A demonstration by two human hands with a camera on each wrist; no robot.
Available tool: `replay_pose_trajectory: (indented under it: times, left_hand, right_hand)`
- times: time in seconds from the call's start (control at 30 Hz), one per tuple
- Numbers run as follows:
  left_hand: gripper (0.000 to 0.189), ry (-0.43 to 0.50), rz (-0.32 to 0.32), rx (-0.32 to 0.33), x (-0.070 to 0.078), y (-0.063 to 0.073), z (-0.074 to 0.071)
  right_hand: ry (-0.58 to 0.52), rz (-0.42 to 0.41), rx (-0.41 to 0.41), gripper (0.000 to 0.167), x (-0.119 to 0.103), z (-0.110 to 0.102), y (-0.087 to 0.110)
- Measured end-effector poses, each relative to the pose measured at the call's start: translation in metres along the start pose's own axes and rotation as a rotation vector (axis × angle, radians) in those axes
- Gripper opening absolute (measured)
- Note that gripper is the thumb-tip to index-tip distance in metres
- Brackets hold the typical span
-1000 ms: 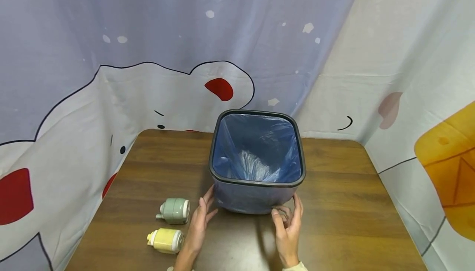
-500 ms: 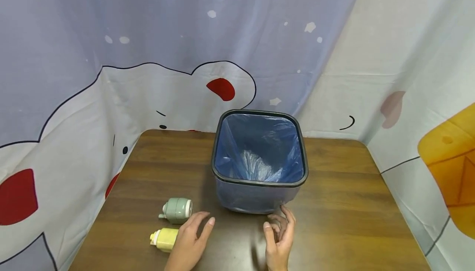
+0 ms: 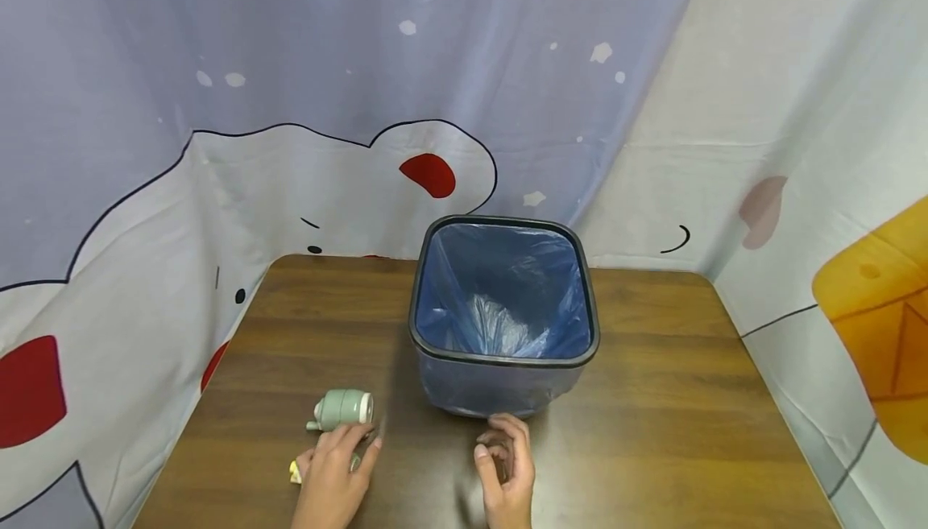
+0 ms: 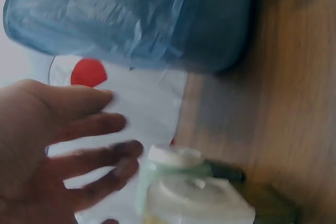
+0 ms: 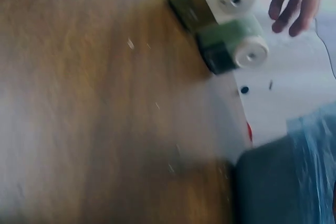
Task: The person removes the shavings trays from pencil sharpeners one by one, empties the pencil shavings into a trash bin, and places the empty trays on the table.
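Bench [image 3: 667, 384], brown wood-grain, bears a bin [image 3: 493, 386] before printed cloth [image 3: 348, 54]. Left hand [image 3: 330, 477], fingers loosely parted, hovers over a yellow bottle [image 3: 294, 472]; right hand [image 3: 513, 477] curls loosely; both hold nothing.

We find a fabric-screened corner; whether it belongs to a home or a studio we cannot determine. We note a wood-grain tabletop [image 3: 652, 368] with rounded far corners, and cartoon-printed fabric [image 3: 304, 46] hanging along its far, left and right sides. On the tabletop we record a lined, household-type waste bin [image 3: 493, 386].
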State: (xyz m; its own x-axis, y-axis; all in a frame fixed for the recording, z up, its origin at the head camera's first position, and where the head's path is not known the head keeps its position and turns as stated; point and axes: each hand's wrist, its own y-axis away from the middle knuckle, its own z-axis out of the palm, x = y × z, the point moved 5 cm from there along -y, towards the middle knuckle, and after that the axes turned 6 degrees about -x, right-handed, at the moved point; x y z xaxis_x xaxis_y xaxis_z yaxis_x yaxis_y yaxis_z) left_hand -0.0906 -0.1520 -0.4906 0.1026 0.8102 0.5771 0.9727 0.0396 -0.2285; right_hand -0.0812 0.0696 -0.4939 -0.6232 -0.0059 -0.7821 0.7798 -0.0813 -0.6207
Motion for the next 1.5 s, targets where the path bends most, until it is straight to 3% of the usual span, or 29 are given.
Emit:
replay_pose_trajectory:
  times: [0.23, 0.43, 0.6, 0.77, 0.93, 1.1, 1.33, 1.5]
  left_hand:
    - [0.051, -0.071, -0.209, -0.2, -0.019, 0.002, 0.0]
    - [0.074, -0.064, -0.373, -0.27, -0.031, 0.005, 0.002]
    - [0.081, -0.04, -0.433, -0.334, -0.036, 0.007, 0.006]
    - [0.082, -0.034, -0.448, -0.368, -0.041, 0.008, 0.011]
    - [0.077, -0.023, -0.425, -0.329, -0.043, 0.007, 0.012]
    - [0.069, -0.029, -0.416, -0.293, -0.046, 0.007, 0.012]
    - [0.049, 0.002, -0.342, -0.142, -0.044, 0.005, 0.011]
    - [0.048, 0.008, -0.319, -0.115, -0.044, 0.006, 0.011]
  right_hand:
    - [0.055, 0.017, -0.106, 0.038, 0.001, 0.022, 0.002]
    - [0.043, -0.028, -0.165, 0.036, 0.007, 0.033, 0.006]
    - [0.025, -0.075, -0.22, 0.037, 0.01, 0.041, 0.008]
    - [0.055, -0.105, -0.252, 0.04, 0.006, 0.049, 0.006]
    - [0.111, -0.179, -0.299, 0.038, 0.002, 0.058, 0.004]
    - [0.17, -0.202, -0.368, 0.032, 0.021, 0.069, 0.013]
    - [0.214, -0.074, -0.5, 0.031, 0.051, 0.083, 0.027]
    - [0.237, 0.039, -0.581, 0.03, 0.058, 0.093, 0.031]
